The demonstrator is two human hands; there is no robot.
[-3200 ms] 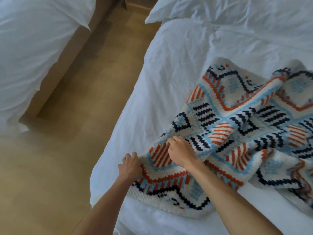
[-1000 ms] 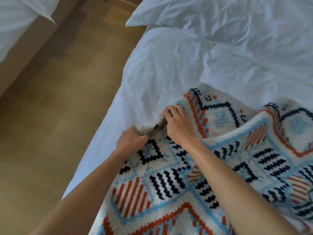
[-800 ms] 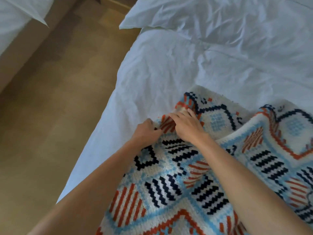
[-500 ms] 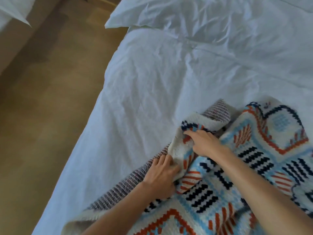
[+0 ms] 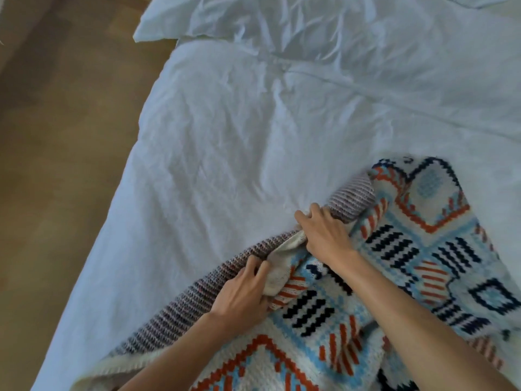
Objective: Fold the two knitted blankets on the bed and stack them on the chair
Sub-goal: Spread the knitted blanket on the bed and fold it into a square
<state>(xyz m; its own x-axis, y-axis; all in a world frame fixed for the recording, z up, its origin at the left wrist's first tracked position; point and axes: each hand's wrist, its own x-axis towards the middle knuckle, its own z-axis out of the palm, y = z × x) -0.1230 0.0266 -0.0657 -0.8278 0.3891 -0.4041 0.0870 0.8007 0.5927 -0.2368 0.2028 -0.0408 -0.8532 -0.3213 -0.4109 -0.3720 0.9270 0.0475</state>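
Observation:
A knitted blanket with orange, navy and light-blue patterns lies bunched on the lower right of the white bed. Its striped grey-purple underside shows along the turned-over left edge. My left hand pinches that folded edge near its cream border. My right hand grips the same edge a little farther up the bed, next to a rolled hump of the underside. No second blanket and no chair are in view.
A crumpled white pillow lies at the head of the bed. Wooden floor runs along the bed's left side. The bed's left edge drops off diagonally from top middle to bottom left.
The blanket's edge has been flipped over toward the right, exposing its striped underside. Both hands moved right and down the frame with it, and the view shifted right, away from the floor.

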